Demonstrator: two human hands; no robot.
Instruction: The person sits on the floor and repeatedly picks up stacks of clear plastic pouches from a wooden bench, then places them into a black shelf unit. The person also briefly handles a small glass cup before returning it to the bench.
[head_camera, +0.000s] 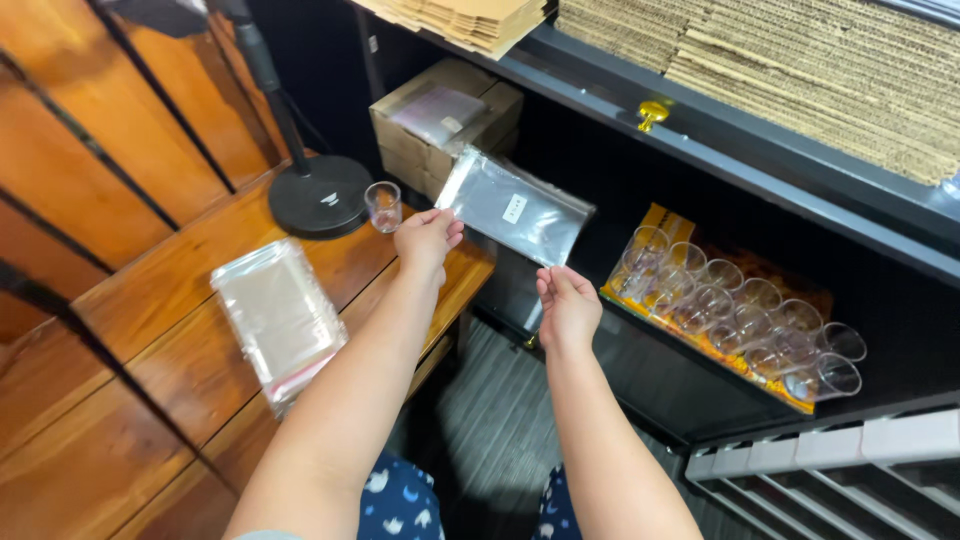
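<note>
Both of my hands hold one clear plastic bag (512, 205) with a small white label, stretched flat in the air in front of me. My left hand (427, 240) pinches its near left corner. My right hand (566, 302) pinches its lower right edge. The bag looks empty. A small clear plastic cup (383, 205) stands upright on the wooden table (160, 340) just left of my left hand. A stack of clear plastic bags (278, 315) lies flat on the table further left.
A black round lamp base (320, 195) with its pole stands behind the cup. Several clear plastic cups (740, 315) lie in rows on a yellow sheet on a dark shelf at right. A cardboard box (440, 125) sits further back. Corrugated cardboard sheets (820, 50) are stacked on top.
</note>
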